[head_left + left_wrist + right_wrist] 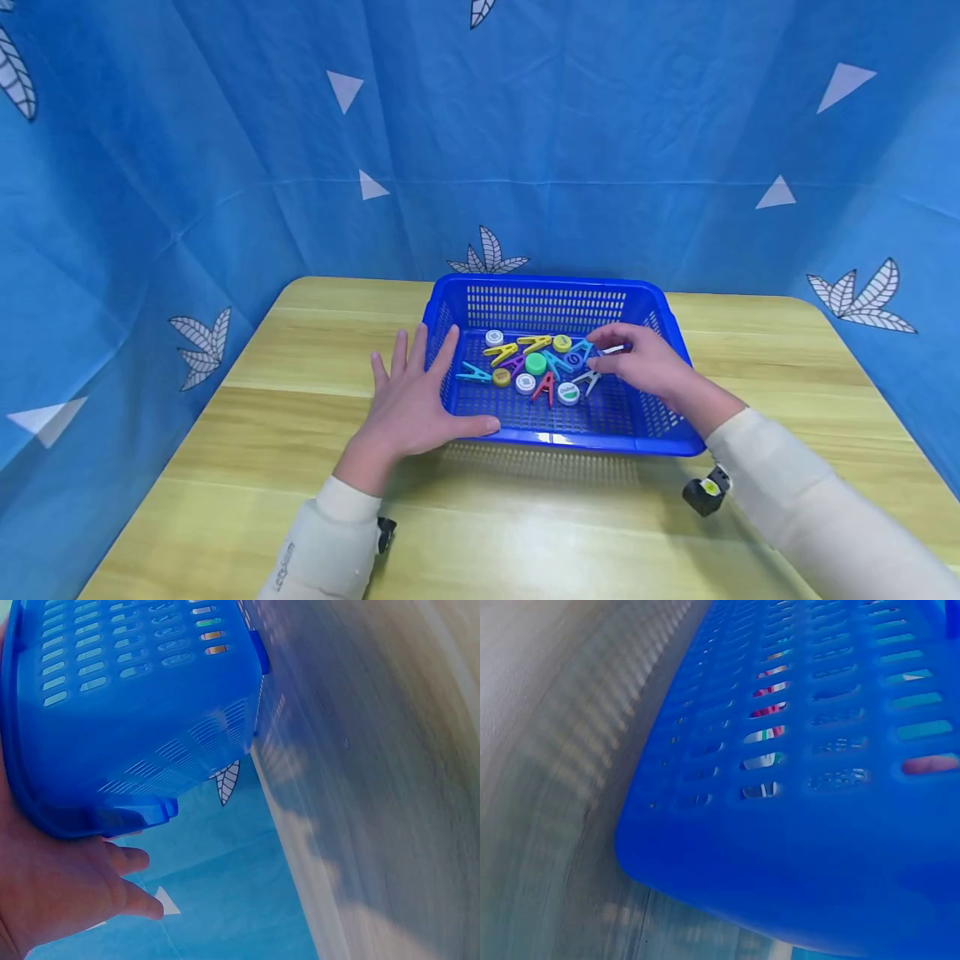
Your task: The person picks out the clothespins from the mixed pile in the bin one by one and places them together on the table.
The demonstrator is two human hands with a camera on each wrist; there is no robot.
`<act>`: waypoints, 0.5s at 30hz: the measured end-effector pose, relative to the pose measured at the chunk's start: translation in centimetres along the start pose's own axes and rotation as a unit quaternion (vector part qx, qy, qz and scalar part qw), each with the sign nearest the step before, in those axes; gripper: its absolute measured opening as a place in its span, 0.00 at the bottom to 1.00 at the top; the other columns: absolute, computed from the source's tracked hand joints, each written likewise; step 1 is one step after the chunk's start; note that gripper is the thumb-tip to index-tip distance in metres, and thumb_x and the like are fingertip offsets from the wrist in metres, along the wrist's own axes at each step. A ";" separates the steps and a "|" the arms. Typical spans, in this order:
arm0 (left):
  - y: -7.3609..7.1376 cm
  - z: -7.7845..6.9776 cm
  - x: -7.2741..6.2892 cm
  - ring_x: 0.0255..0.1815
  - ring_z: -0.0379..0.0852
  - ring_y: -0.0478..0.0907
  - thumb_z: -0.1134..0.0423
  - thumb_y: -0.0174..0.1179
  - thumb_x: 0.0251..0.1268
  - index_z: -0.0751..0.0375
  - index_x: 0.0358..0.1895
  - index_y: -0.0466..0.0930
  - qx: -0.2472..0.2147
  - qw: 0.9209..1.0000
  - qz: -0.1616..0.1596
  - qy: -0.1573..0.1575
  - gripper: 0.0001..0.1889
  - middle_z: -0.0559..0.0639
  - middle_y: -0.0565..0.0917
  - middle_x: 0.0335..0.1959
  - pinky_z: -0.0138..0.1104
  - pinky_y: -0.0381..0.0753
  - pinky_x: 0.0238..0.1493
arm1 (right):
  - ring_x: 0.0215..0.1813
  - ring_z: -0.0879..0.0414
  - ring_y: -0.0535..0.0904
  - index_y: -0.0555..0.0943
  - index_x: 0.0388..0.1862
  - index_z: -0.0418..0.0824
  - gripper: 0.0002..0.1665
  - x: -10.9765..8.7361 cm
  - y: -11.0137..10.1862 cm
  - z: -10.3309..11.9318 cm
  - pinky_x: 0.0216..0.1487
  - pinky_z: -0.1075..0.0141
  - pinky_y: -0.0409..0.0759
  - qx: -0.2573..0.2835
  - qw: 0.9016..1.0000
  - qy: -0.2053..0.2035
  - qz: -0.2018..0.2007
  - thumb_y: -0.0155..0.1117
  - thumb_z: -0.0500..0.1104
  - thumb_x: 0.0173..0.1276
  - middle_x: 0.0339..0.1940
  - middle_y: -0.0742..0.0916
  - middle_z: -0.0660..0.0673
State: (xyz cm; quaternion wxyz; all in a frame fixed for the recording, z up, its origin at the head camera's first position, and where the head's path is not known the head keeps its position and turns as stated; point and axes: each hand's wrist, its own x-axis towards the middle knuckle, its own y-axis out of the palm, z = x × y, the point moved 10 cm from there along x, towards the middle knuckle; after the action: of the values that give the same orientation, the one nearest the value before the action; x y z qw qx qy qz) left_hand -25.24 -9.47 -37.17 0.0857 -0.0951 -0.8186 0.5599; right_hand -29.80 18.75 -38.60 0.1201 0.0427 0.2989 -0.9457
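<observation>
A blue plastic basket (551, 437) holds small clothespins and bottle caps mixed over its floor. My right hand (637, 358) reaches in over the right side, thumb and index finger apart. Those fingertips are right at a light-blue clothespin (581, 348) and a dark blue cap (574, 360); a whitish piece (613, 350) shows between thumb and fingers. Just in front lies a grey-white clothespin (588, 381). My left hand (412, 404), fingers spread, is at the basket's left front corner, its thumb over the front rim. In the left wrist view that hand (67, 889) is beside the rim.
Also in the basket are a green cap (536, 363), a red clothespin (544, 389), yellow clothespins (535, 342) and several white and yellow caps. The basket stands on a wooden table (315, 358). A blue patterned curtain (562, 150) hangs behind the table and at both sides.
</observation>
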 end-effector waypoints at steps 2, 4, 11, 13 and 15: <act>0.0 0.0 0.0 0.78 0.62 0.21 0.11 0.53 0.34 0.38 0.82 0.34 -0.004 1.000 0.001 -0.002 0.70 0.59 0.36 0.82 0.65 0.19 0.67 | 0.62 0.38 0.73 0.75 0.65 0.35 0.27 0.2 0.1 -0.2 0.59 0.44 0.75 -0.004 1.000 0.016 0.007 0.66 0.42 0.70 0.64 0.77 0.32; 0.0 0.0 0.0 0.78 0.62 0.21 0.12 0.54 0.34 0.38 0.82 0.35 -0.006 1.000 0.002 -0.003 0.70 0.59 0.36 0.82 0.64 0.19 0.66 | 0.62 0.37 0.73 0.74 0.66 0.36 0.27 0.3 0.3 -0.6 0.58 0.44 0.76 0.001 0.999 0.031 0.017 0.66 0.42 0.70 0.65 0.76 0.32; -0.1 0.0 -0.1 0.78 0.61 0.20 0.13 0.56 0.34 0.38 0.82 0.34 -0.014 1.000 0.001 -0.001 0.70 0.60 0.36 0.81 0.64 0.18 0.67 | 0.61 0.35 0.74 0.74 0.66 0.36 0.27 0.7 1.0 -1.7 0.52 0.46 0.81 0.035 0.996 0.075 0.039 0.68 0.37 0.69 0.64 0.74 0.31; 0.0 0.0 0.0 0.78 0.61 0.20 0.14 0.57 0.35 0.38 0.82 0.34 -0.014 1.000 0.000 -0.001 0.69 0.60 0.36 0.81 0.64 0.19 0.67 | 0.61 0.36 0.74 0.74 0.66 0.36 0.27 0.7 1.2 -1.9 0.51 0.46 0.82 0.034 0.995 0.081 0.042 0.68 0.36 0.68 0.63 0.74 0.32; 0.0 0.0 0.0 0.78 0.61 0.20 0.15 0.59 0.36 0.38 0.82 0.35 -0.013 1.000 -0.001 0.000 0.69 0.60 0.36 0.81 0.64 0.18 0.67 | 0.60 0.36 0.74 0.74 0.66 0.36 0.28 0.7 1.3 -2.1 0.50 0.47 0.82 0.030 0.995 0.086 0.044 0.67 0.35 0.68 0.63 0.75 0.32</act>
State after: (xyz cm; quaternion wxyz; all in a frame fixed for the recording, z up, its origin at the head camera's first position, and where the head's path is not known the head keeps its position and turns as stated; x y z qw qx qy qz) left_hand -25.20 -9.45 -37.22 0.0849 -0.0959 -0.8260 0.5489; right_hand -30.11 18.79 -41.12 0.1345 0.1404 0.2776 -0.9408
